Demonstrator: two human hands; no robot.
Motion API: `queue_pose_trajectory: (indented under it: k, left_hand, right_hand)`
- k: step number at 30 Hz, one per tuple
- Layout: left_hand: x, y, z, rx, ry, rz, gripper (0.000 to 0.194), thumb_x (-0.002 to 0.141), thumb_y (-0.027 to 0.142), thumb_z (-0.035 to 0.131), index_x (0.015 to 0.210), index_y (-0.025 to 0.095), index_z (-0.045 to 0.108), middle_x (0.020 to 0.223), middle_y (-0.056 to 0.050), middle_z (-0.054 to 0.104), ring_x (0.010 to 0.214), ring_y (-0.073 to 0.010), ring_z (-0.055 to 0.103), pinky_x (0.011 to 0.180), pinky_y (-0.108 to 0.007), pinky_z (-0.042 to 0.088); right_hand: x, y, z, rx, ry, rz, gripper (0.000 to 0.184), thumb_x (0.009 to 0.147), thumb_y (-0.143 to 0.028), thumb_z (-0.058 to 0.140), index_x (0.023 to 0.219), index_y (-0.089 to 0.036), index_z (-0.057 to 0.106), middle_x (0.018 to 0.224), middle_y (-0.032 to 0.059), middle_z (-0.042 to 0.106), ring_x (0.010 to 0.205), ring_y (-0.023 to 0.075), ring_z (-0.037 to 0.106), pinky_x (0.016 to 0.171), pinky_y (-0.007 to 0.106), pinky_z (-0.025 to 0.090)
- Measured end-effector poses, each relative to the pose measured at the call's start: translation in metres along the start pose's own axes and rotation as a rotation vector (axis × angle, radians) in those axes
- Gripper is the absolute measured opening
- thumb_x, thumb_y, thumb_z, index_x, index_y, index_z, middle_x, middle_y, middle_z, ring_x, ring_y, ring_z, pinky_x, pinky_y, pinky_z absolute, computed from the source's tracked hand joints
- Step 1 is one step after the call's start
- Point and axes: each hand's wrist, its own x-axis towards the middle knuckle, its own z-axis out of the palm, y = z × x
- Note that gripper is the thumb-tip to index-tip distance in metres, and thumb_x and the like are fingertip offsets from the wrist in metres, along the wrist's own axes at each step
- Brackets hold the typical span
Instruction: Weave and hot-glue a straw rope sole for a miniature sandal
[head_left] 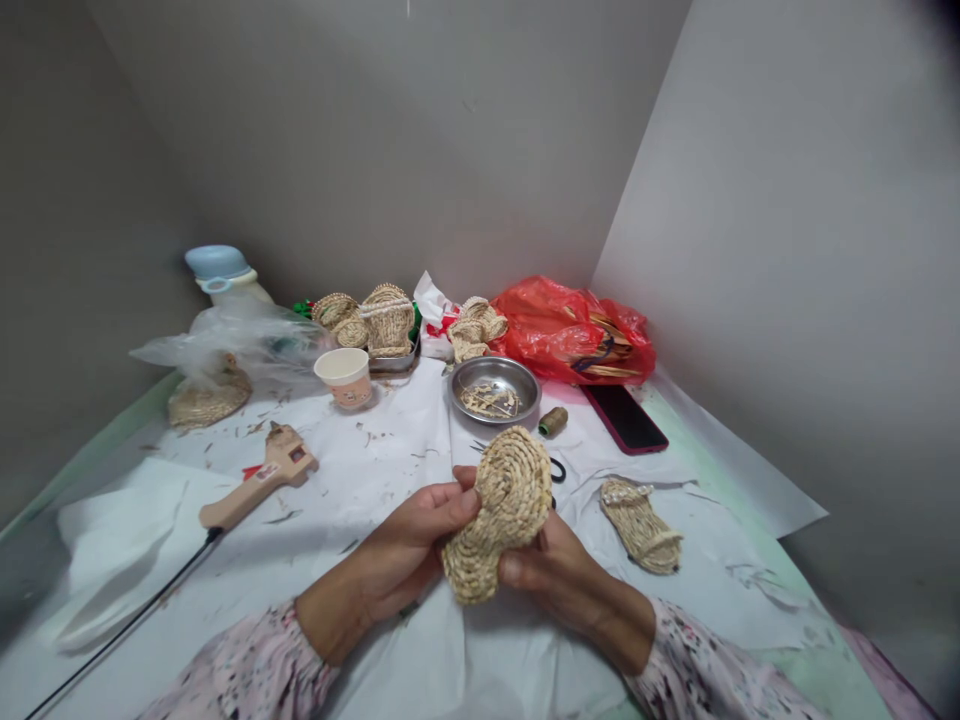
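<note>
Both my hands hold an oval woven straw sandal sole (pixel 496 515) up over white paper. My left hand (pixel 401 535) grips its near edge with the fingers curled over the rim. My right hand (pixel 551 570) supports it from the other side, with the fingers partly hidden behind the coiled straw. Just right of my hands lies a finished-looking straw sandal (pixel 640 525) on the paper. A tan corded electric tool (pixel 264 480) lies to the left of my left hand. Black scissor handles (pixel 556 469) show just beyond my right hand, partly hidden by the sole.
A steel bowl (pixel 495 390) holding straw scraps, a thread spool (pixel 553 421), a phone (pixel 625 418), a paper cup (pixel 345 378) and a red plastic bag (pixel 574 333) stand towards the back. Several straw sandals (pixel 388 320) sit by the back wall. Straw bits litter the paper.
</note>
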Motion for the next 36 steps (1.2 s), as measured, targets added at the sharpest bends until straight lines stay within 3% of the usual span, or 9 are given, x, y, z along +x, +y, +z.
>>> queue_pose_trajectory:
  k: [9, 23, 36]
  left_hand:
    - [-0.0002, -0.0008, 0.003, -0.007, 0.002, -0.005, 0.047, 0.074, 0.038, 0.079, 0.109, 0.007, 0.07, 0.083, -0.011, 0.075, 0.066, -0.0173, 0.067, 0.07, -0.028, 0.048]
    - [0.0004, -0.002, 0.0001, -0.011, -0.043, -0.002, 0.039, 0.08, 0.035, 0.074, 0.107, 0.007, 0.071, 0.085, -0.013, 0.074, 0.074, -0.0183, 0.068, 0.071, -0.026, 0.047]
    - [-0.0024, -0.0012, 0.002, -0.004, -0.029, -0.007, 0.047, 0.078, 0.036, 0.076, 0.113, 0.006, 0.069, 0.091, -0.014, 0.074, 0.076, -0.0187, 0.067, 0.072, -0.027, 0.045]
  right_hand:
    - [0.0007, -0.0044, 0.0035, -0.019, -0.032, -0.004, 0.082, 0.063, -0.036, 0.088, 0.136, -0.025, 0.053, 0.129, 0.0087, 0.062, 0.119, 0.0274, 0.058, 0.104, 0.043, 0.041]
    - [0.0011, -0.0004, 0.0008, -0.019, 0.006, 0.019, 0.073, 0.068, -0.032, 0.084, 0.134, -0.024, 0.054, 0.119, 0.0078, 0.068, 0.109, 0.0255, 0.063, 0.1, 0.043, 0.046]
    - [0.0009, -0.002, 0.001, 0.004, 0.017, 0.023, 0.071, 0.065, -0.032, 0.086, 0.13, -0.024, 0.058, 0.117, 0.0079, 0.069, 0.11, 0.0267, 0.063, 0.099, 0.043, 0.045]
